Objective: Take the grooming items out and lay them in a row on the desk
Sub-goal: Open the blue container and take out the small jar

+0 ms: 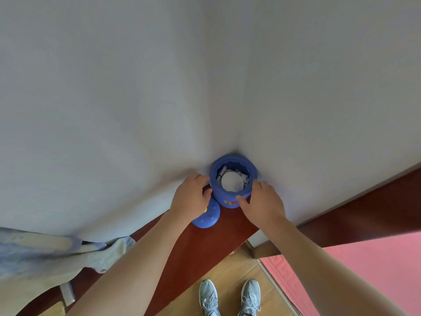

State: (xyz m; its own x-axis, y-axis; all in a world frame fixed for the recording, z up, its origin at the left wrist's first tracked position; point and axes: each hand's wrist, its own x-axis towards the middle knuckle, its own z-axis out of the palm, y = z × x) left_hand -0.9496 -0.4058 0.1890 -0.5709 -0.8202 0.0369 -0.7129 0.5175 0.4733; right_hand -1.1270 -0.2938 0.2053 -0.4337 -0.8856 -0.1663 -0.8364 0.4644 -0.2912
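A blue round jar [227,197] stands uncovered in the corner of a dark red wooden desk [205,247], against the white walls. Inside it I see a white round item [232,181] and several small pale items [222,173] packed around it. The jar's blue bumpy lid [208,216] lies on the desk just left of the jar, partly under my left hand. My left hand [190,198] touches the jar's left side, fingers curled. My right hand [262,201] cups the jar's right side, thumb on its front.
Pale crumpled cloth [45,254] lies on the desk at the far left. Below the desk's edge are a wooden floor [227,270], my grey shoes [230,297] and a pink mat [364,265] at the right.
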